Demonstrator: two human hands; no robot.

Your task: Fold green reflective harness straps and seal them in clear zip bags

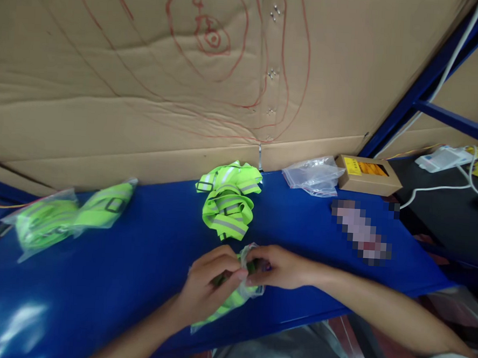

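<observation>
As far as can be judged across the blue tabletop (107, 284), engaged at present in working the mouth of a clear bag (237, 299), with a lime-green reflective strap (220, 310) inside. Unable to tell whether being opened or closed. Considered to call next for a steady two-sided grip on the thin film, with fingertips clear of the strap.

Noted at left of the frame: one bagged bundle (45, 226) beside a second bagged bundle (106, 206), both well apart from the work. Noted at centre: a loose heap of straps (229, 200), unbagged, just beyond the hands. Noted at right of centre: a cardboard box (369, 176) next to spare clear bags (314, 175).

Located the clear bag at lower centre, beneath and between both hands, slanting toward lower left, partly hidden. Found in the left hand (208, 285): film at the mouth, pinched between thumb and fingertips. Found in the right hand (280, 268): the opposite edge, held in curled thumb and forefinger, close to the left thumb. Unable to determine contact by the remaining fingers, largely concealed.
</observation>
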